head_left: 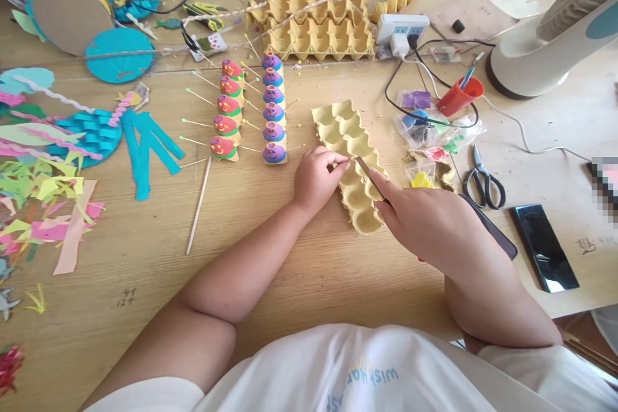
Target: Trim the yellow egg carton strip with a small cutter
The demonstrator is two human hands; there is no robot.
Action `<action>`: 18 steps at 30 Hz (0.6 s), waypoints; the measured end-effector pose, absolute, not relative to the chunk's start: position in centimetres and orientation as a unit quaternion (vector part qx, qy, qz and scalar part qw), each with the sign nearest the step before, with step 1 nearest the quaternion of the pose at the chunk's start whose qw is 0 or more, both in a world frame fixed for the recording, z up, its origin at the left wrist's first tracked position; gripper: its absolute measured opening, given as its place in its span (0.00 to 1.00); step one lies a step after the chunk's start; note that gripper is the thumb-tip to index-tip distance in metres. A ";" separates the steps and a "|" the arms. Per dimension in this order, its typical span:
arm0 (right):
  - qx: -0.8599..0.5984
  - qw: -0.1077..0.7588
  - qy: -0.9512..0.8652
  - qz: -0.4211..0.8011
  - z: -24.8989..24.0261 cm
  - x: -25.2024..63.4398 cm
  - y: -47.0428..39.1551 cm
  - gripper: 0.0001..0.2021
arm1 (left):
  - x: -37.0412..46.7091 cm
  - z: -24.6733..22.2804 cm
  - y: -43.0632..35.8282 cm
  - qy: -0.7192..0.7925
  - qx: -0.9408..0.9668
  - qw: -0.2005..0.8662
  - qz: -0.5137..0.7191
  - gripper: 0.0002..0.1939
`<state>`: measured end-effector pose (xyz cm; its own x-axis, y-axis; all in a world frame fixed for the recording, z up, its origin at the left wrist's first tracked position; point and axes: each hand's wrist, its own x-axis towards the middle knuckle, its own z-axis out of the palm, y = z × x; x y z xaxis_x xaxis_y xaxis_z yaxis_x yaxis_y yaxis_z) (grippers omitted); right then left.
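Observation:
A yellow egg carton strip (365, 217) with two rows of cups lies on the table, slanting between my hands. My left hand (318, 178) is closed in a pinch on the strip's left edge. Wrapped in my right hand (425, 215) is a cutter (365, 168), its blade pointing up and left over the middle of the strip. Most of its handle is hidden by the hand. To the left stand two painted carton rows, one red and green (225, 123), one blue and purple (274, 132), both with pins stuck out at the sides.
Larger egg trays (321, 35) and a power strip (402, 27) sit at the back. On the right are scissors (483, 183), a black phone (544, 247) and a red cup (460, 98). Paper scraps (46, 206) cover the left. A thin stick (198, 207) lies left of my arm.

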<state>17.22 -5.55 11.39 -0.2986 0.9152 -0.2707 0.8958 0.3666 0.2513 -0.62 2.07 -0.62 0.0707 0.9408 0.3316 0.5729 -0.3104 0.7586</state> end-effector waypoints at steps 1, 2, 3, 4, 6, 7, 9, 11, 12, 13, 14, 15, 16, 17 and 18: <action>0.562 0.187 0.805 0.027 11.3 17.2 -5.6 0.29 | -0.6 -0.6 2.1 0.544 0.697 0.222 0.410 0.02; 0.562 0.186 0.805 0.029 11.3 17.1 -5.6 0.29 | -0.6 -0.6 2.1 0.546 0.698 0.221 0.408 0.02; 0.563 0.185 0.805 0.031 11.3 17.1 -5.7 0.28 | -0.6 -0.6 2.1 0.547 0.698 0.220 0.406 0.02; 0.564 0.184 0.804 0.033 11.3 17.0 -5.7 0.28 | -0.6 -0.6 2.1 0.547 0.698 0.220 0.405 0.02; 0.566 0.186 0.802 0.032 11.4 16.8 -5.7 0.28 | -0.6 -0.6 2.1 0.547 0.699 0.220 0.405 0.02; 0.567 0.189 0.801 0.029 11.4 16.7 -5.7 0.29 | -0.6 -0.6 2.1 0.546 0.699 0.219 0.407 0.02; 0.567 0.193 0.801 0.022 11.4 16.6 -5.7 0.29 | -0.6 -0.6 2.1 0.545 0.698 0.220 0.410 0.02; 0.566 0.188 0.803 0.022 11.4 16.6 -5.7 0.29 | -0.6 -0.6 2.1 0.544 0.697 0.223 0.411 0.02; 0.564 0.183 0.805 0.025 11.4 16.7 -5.7 0.28 | -0.6 -0.6 2.1 0.545 0.696 0.225 0.410 0.02; 0.562 0.179 0.807 0.027 11.4 16.7 -5.7 0.28 | -0.6 -0.6 2.1 0.545 0.696 0.226 0.409 0.02; 0.560 0.177 0.809 0.028 11.4 16.7 -5.7 0.28 | -0.6 -0.6 2.1 0.545 0.696 0.228 0.408 0.02; 0.559 0.178 0.809 0.027 11.5 16.6 -5.6 0.28 | -0.6 -0.6 2.1 0.544 0.697 0.229 0.407 0.02; 0.559 0.182 0.808 0.024 11.5 16.6 -5.6 0.28 | -0.6 -0.6 2.1 0.543 0.698 0.230 0.407 0.03; 0.561 0.189 0.806 0.019 11.6 16.5 -5.6 0.29 | -0.6 -0.5 2.1 0.542 0.698 0.231 0.406 0.03; 0.562 0.197 0.803 0.014 11.7 16.4 -5.6 0.29 | -0.6 -0.5 2.1 0.542 0.699 0.231 0.406 0.03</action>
